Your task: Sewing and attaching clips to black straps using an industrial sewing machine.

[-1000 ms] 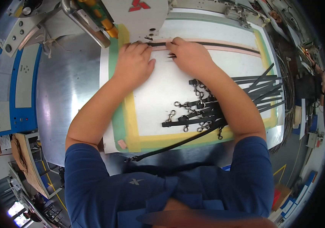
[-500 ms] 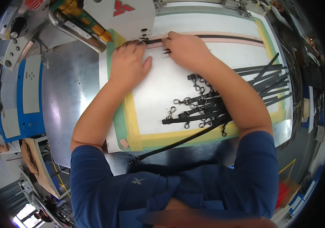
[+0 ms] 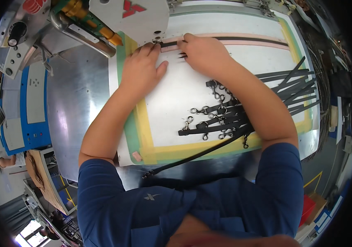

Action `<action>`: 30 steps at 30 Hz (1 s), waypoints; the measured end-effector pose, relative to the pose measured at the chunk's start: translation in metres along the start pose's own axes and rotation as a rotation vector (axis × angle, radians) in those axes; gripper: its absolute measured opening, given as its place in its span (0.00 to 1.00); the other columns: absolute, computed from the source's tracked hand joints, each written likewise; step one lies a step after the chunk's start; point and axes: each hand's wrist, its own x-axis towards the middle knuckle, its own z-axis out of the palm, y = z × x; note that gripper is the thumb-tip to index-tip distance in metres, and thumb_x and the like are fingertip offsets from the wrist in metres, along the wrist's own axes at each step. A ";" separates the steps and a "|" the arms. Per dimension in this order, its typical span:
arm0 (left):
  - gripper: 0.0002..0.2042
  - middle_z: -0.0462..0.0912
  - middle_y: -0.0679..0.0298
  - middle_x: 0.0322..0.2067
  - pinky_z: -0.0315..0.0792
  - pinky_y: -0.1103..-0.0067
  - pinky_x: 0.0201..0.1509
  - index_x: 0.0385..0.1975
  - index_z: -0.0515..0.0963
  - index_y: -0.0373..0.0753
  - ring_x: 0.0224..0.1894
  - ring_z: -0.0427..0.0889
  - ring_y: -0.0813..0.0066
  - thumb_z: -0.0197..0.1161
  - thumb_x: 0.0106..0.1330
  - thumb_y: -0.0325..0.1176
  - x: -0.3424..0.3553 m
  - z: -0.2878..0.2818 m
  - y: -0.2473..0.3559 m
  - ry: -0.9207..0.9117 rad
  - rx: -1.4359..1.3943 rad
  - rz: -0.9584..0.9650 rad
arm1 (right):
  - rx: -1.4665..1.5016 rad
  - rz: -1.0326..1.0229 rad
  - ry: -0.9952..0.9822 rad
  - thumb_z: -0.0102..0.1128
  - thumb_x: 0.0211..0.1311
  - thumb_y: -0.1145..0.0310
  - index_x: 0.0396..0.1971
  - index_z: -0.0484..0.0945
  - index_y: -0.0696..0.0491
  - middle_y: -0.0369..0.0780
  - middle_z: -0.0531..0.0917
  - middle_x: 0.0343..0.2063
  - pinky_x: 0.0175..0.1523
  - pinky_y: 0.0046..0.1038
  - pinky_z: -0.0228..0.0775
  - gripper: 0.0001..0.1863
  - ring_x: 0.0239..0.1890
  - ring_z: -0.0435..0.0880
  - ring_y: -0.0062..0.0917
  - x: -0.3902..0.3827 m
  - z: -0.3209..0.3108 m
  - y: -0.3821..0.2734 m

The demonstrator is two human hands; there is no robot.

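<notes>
A long black strap [image 3: 246, 40] lies along a pink guide strip [image 3: 272, 45] on the white work board [image 3: 171, 90]. My left hand [image 3: 142, 68] rests at the strap's left end beside the machine head, fingers stretched forward and thumb apart. Its fingertips touch the strap's end, where a small metal fitting partly shows. My right hand [image 3: 204, 52] is curled over the strap just to the right, fingertips pressing on it. Two dark pointed tips, apparently tweezers [image 3: 182, 55], stick out from under that hand; the rest is hidden in the palm.
Several black straps with metal snap hooks [image 3: 221, 119] lie piled under my right forearm. One strap [image 3: 192, 157] hangs over the board's near edge. A white machine head [image 3: 128, 20] and a gold-coloured cylinder [image 3: 110, 36] stand at the far left. A blue control cabinet [image 3: 36, 103] is farther left.
The whole view has shifted slightly. Both hands keep the same places on the strap, and the pile of straps lies as before.
</notes>
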 end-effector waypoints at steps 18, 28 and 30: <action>0.28 0.82 0.49 0.61 0.75 0.63 0.64 0.63 0.77 0.29 0.60 0.82 0.51 0.65 0.70 0.44 0.003 -0.001 0.005 -0.056 0.015 -0.014 | 0.028 -0.018 0.078 0.58 0.65 0.74 0.44 0.83 0.59 0.43 0.83 0.42 0.44 0.40 0.84 0.11 0.40 0.89 0.42 -0.003 0.000 -0.004; 0.27 0.83 0.51 0.60 0.76 0.63 0.63 0.61 0.78 0.29 0.59 0.82 0.54 0.66 0.69 0.43 0.001 -0.001 0.007 0.018 -0.020 -0.013 | -0.026 0.035 -0.029 0.67 0.62 0.68 0.57 0.81 0.53 0.40 0.83 0.48 0.47 0.40 0.83 0.22 0.44 0.88 0.38 -0.001 -0.004 -0.008; 0.27 0.83 0.52 0.59 0.76 0.63 0.62 0.61 0.79 0.29 0.59 0.82 0.54 0.66 0.69 0.44 -0.001 0.001 0.007 0.049 -0.014 -0.026 | -0.036 0.027 -0.043 0.67 0.62 0.68 0.57 0.81 0.52 0.40 0.83 0.47 0.47 0.40 0.83 0.22 0.44 0.88 0.38 -0.001 -0.004 -0.009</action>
